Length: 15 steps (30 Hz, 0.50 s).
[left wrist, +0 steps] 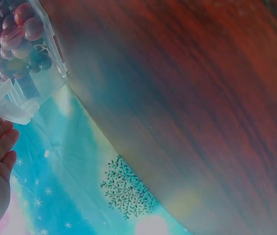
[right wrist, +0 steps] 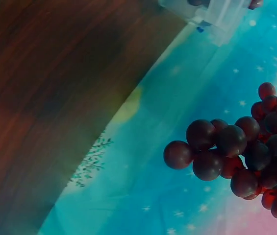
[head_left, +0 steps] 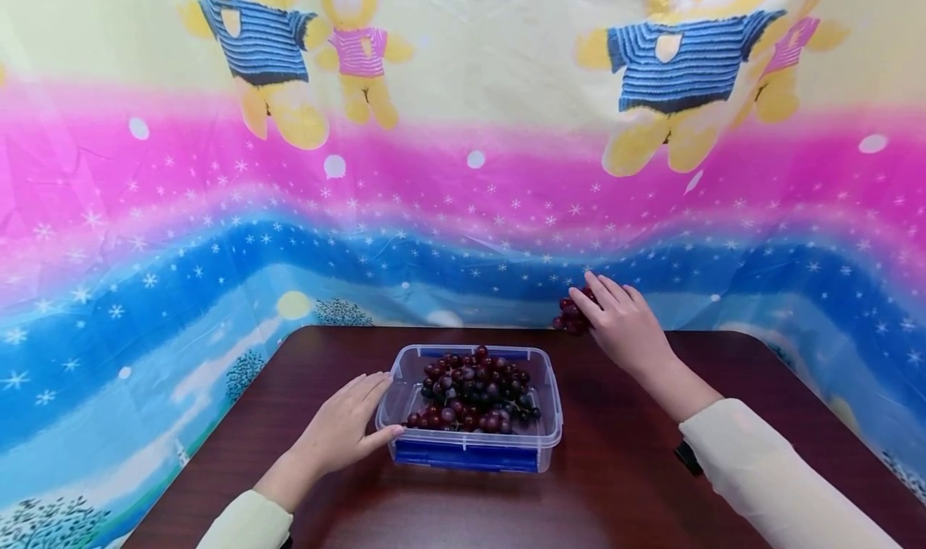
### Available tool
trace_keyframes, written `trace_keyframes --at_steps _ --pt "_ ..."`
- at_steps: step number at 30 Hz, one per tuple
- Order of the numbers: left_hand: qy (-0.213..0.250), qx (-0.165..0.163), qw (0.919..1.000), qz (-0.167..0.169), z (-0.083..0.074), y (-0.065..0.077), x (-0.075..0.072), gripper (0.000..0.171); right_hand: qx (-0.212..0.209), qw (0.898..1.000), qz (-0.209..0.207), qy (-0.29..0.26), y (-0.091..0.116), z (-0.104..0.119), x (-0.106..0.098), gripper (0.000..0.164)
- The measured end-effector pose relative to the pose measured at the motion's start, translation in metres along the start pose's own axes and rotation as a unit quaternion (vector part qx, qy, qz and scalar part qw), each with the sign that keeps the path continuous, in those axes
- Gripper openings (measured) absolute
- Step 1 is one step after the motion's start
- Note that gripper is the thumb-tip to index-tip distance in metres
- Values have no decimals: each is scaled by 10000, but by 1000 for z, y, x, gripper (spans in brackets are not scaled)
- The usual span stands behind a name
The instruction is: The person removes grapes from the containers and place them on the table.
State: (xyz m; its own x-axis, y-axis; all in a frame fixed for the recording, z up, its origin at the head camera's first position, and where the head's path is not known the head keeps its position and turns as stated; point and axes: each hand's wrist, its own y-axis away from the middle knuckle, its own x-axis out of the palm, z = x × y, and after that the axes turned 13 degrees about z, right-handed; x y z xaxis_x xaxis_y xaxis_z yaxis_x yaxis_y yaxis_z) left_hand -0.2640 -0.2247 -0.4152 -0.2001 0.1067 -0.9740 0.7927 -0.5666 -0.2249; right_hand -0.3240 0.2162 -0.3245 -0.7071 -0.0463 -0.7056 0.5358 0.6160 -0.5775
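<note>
A clear plastic box [head_left: 477,444] with blue clips stands on the table, with bunches of dark red and nearly black grapes [head_left: 470,388] inside. My left hand [head_left: 336,424] is at the box's left side, its fingers fairly straight along the rim and its thumb at the front left corner. Up and to the right of the box, my right hand [head_left: 625,324] holds another bunch of dark red grapes [head_left: 571,316] in the air near the table's far edge. That bunch [right wrist: 231,142] hangs large in the right wrist view, where the hand itself is almost wholly out of frame.
The brown wooden table [head_left: 637,469] has rounded far corners. Behind it and along its sides hangs a cloth [head_left: 463,195] printed with bears and snowflakes. A black band [head_left: 689,457] shows at the right sleeve's cuff.
</note>
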Motion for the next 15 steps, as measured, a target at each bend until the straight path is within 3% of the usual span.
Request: trace_keyframes --at_steps 15 --pt "48 -63 10000 10 -1 0 1 75 229 9993 271 75 23 -5 30 58"
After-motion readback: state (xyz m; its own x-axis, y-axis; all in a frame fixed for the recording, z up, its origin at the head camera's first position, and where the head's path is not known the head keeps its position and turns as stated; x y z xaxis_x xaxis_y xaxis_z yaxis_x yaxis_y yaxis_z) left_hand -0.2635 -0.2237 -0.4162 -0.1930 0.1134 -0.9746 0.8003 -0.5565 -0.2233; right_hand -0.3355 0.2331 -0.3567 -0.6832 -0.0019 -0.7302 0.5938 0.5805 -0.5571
